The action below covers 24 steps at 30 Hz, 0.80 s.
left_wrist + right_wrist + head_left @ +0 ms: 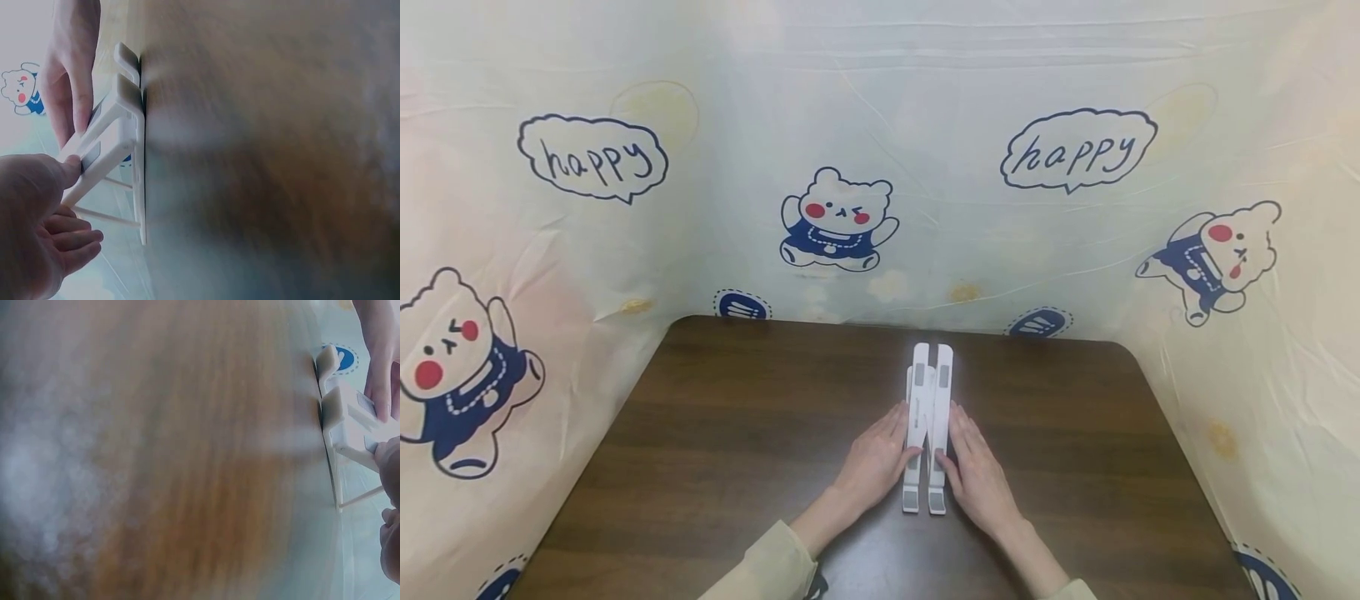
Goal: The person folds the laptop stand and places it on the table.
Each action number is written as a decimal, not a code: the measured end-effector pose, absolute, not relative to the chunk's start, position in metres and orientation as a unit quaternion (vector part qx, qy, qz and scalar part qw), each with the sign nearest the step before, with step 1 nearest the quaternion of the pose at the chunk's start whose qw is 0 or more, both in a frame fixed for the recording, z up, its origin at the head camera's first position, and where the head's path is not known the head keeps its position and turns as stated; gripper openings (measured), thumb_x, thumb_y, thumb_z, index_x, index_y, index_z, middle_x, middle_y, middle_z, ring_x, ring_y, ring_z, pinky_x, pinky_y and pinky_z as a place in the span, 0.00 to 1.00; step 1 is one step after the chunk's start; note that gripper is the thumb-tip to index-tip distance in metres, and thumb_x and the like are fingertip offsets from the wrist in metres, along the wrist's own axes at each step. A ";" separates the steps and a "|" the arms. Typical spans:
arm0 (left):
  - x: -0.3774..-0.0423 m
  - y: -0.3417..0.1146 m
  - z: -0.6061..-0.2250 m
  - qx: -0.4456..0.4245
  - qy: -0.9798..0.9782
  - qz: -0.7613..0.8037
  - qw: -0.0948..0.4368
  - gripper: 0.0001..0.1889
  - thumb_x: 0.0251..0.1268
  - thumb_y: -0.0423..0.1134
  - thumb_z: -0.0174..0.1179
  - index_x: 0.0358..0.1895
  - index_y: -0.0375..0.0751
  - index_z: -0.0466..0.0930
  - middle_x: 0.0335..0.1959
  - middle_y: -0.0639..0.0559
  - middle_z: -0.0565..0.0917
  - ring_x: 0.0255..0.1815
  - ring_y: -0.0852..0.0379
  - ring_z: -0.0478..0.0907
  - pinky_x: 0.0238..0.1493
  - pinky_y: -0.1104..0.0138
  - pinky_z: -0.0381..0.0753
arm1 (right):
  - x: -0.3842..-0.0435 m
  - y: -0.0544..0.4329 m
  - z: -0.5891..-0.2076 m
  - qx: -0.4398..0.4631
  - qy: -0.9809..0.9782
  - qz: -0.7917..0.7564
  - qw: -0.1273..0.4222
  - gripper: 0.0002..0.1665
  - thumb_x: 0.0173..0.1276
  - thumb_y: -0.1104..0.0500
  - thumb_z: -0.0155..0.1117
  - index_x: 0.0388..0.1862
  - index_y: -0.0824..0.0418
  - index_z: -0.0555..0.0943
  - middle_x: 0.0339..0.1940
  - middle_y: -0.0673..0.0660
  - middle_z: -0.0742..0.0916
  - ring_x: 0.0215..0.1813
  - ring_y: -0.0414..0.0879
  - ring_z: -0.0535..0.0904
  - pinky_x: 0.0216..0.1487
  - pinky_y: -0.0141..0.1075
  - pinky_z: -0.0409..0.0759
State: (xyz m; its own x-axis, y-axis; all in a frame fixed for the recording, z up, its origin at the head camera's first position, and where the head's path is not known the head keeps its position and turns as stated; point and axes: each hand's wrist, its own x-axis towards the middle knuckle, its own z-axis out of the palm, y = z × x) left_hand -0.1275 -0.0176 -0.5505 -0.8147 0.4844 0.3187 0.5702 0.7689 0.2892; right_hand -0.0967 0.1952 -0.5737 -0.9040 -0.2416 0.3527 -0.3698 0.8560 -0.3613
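A white folding laptop stand (917,433) with grey pads stands on the table, its two long bars close together and nearly parallel. My left hand (874,460) holds the left bar, thumb on top and fingers along the outer side. On the other side, my right hand (982,482) grips the right bar the same way. The left wrist view shows the stand's slanted bars (107,170) propped over a base, with the left thumb at a grey pad. Upturned lips (334,406) at the near ends show in the right wrist view.
The dark brown wooden table (737,417) has rounded far corners. A pale curtain (955,75) printed with cartoon bears and "happy" bubbles hangs behind it and along both sides.
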 end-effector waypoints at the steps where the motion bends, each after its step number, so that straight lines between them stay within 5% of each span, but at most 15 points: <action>1: -0.128 -0.018 -0.551 -0.284 -0.932 -0.191 0.116 0.37 0.77 0.48 0.70 0.77 0.24 0.72 0.76 0.29 0.79 0.76 0.37 0.81 0.75 0.50 0.84 | -0.097 0.195 -0.573 0.163 -0.951 0.214 0.151 0.52 0.76 0.58 0.75 0.91 0.63 0.59 0.89 0.64 0.70 0.89 0.58 0.66 0.85 0.56 0.70; 24: -0.124 -0.023 -0.552 -0.287 -0.929 -0.211 0.100 0.40 0.77 0.49 0.70 0.81 0.28 0.69 0.78 0.31 0.77 0.78 0.38 0.80 0.76 0.49 0.83 | -0.090 0.190 -0.571 0.203 -0.949 0.204 0.127 0.49 0.79 0.56 0.72 0.89 0.66 0.60 0.89 0.66 0.68 0.89 0.61 0.65 0.86 0.57 0.69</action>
State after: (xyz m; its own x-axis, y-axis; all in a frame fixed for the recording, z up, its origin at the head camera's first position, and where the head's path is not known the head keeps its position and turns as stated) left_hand -0.1243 -0.0233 -0.5515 -0.8149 0.4921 0.3064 0.5761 0.7458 0.3345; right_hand -0.0896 0.1904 -0.5712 -0.8852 -0.3339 0.3239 -0.4374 0.8344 -0.3352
